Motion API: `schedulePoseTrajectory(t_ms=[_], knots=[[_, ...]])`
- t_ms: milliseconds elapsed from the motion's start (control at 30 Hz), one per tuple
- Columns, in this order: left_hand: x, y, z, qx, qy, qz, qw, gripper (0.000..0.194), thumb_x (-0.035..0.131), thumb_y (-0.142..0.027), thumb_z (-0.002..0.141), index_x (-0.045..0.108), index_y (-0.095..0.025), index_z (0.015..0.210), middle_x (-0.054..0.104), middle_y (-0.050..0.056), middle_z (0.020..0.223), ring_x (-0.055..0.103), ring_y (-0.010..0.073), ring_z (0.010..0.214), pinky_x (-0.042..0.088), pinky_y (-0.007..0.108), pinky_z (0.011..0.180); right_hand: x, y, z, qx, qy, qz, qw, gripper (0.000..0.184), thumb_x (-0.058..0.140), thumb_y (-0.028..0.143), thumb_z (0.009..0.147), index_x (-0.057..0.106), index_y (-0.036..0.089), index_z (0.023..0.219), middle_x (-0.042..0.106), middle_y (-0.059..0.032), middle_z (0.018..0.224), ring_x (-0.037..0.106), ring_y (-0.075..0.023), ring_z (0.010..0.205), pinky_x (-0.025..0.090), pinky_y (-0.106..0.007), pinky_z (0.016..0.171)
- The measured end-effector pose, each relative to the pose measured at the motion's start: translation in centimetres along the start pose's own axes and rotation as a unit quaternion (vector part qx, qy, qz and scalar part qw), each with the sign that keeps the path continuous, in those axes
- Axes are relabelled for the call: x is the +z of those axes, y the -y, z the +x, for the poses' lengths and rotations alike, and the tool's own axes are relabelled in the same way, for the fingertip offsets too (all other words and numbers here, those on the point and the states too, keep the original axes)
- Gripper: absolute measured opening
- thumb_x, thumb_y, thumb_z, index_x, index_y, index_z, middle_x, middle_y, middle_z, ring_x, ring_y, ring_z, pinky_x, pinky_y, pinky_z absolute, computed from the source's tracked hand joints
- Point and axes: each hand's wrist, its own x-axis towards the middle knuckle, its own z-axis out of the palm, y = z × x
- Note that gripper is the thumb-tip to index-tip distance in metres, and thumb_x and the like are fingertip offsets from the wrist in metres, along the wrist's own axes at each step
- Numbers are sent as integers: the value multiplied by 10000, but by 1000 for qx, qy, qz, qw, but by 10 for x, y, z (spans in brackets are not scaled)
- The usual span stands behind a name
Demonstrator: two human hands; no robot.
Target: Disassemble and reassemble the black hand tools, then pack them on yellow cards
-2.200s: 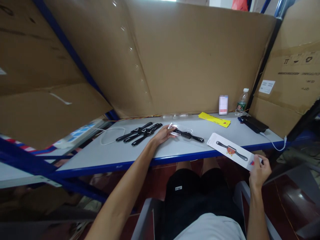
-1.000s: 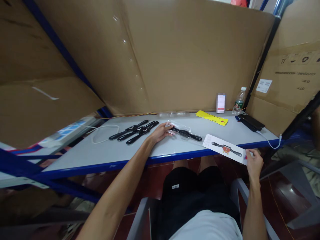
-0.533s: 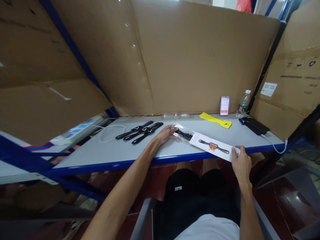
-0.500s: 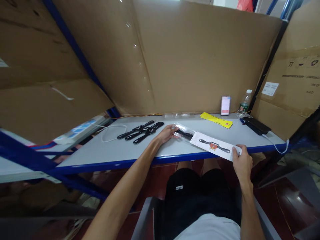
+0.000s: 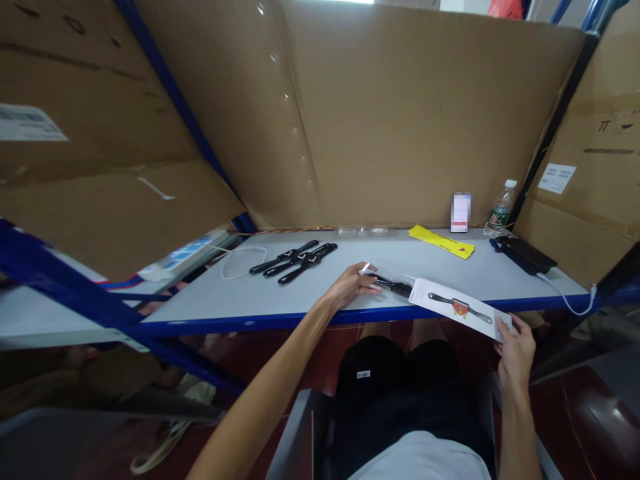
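Note:
A black spokeshave (image 5: pixel 399 287) lies partly in a clear plastic sleeve behind a white printed card (image 5: pixel 453 307), which carries a picture of the same tool. My left hand (image 5: pixel 350 285) is closed at the spokeshave's left handle end, just above the table's front edge. A small white strip shows by its fingertips. My right hand (image 5: pixel 517 343) pinches the card's right end, past the table edge. The package slants down to the right between both hands. Several more black spokeshaves (image 5: pixel 295 262) lie side by side, left of my left hand.
Yellow printed strips (image 5: pixel 441 241) lie at the back of the grey table (image 5: pixel 210 303). Behind them stand a phone (image 5: pixel 461 213) and a water bottle (image 5: pixel 500 208). A black case (image 5: pixel 525 255) with a white cable lies right. Cardboard (image 5: pixel 380 120) walls the back; a power strip (image 5: pixel 185 257) is left.
The package and both hands have shifted right and slightly toward me. More of the spokeshave's left handle shows beside my left hand. The camera view has swung a little left.

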Motion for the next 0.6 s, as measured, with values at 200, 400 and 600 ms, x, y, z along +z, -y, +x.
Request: schedulePoseTrajectory(t_ms=[200, 400, 600], knots=[[9, 7, -1, 45, -41, 42, 997, 376, 809, -141, 643, 584, -151, 944, 551, -68, 654, 657, 136, 538, 630, 315, 573, -3, 0, 5, 20, -24, 8, 999, 771, 880, 486, 546, 592, 167, 1186, 723, -89, 994, 631, -148, 638, 449, -212, 482], [15, 9, -4, 43, -47, 63, 996, 349, 732, -149, 682, 533, -167, 968, 624, -36, 667, 730, 215, 590, 629, 366, 633, 11, 13, -15, -138, -91, -106, 981, 590, 791, 522, 692, 588, 166, 1116, 733, -147, 1079, 709, -279, 976, 553, -410, 870], [16, 8, -6, 58, -39, 76, 995, 293, 698, -191, 663, 590, -154, 933, 647, -8, 668, 663, 162, 576, 590, 292, 565, 45, 29, -58, -178, 56, -283, 941, 496, 573, 579, 854, 543, 186, 1155, 764, -190, 1014, 723, -357, 957, 515, -397, 750]])
